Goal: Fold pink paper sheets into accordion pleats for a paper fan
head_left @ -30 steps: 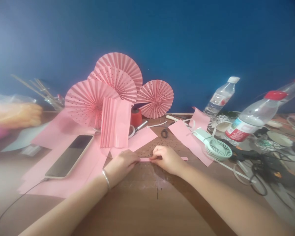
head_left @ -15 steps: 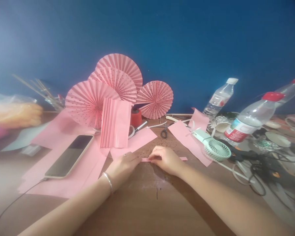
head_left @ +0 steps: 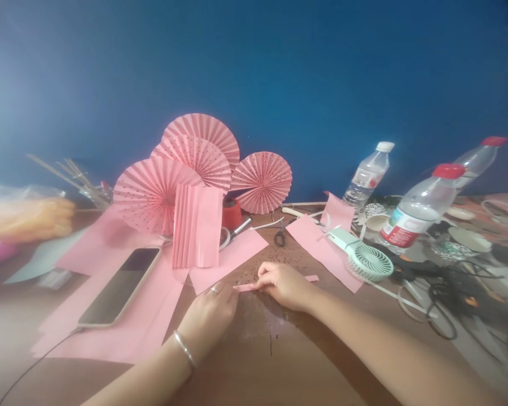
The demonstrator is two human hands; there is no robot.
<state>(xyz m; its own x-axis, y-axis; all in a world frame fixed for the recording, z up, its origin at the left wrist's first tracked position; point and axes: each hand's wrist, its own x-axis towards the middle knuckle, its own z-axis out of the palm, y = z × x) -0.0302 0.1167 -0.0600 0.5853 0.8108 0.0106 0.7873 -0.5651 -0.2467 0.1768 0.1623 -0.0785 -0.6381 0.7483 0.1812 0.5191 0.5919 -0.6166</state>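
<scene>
A narrow pink paper strip lies low over the brown table between my hands, its far end showing past my right hand. My left hand, with a ring and a silver bangle at the wrist, is closed on the strip's left end. The thumb and fingers of my right hand pinch the strip near its middle. Small dark bits are scattered on the table just beyond. Behind my left hand stands a pleated pink paper piece. Scissors with dark handles lie past my right hand.
Pink paper fans lean by the blue wall. A phone rests on pink sheets at left. To the right are a mint handheld fan, plastic bottles and tangled black cables. A red tape roll stands behind.
My left hand has drawn back toward me and a little left, its fingers now more curled at the strip's end. The strip tilts slightly. The whole view has shifted a little.
</scene>
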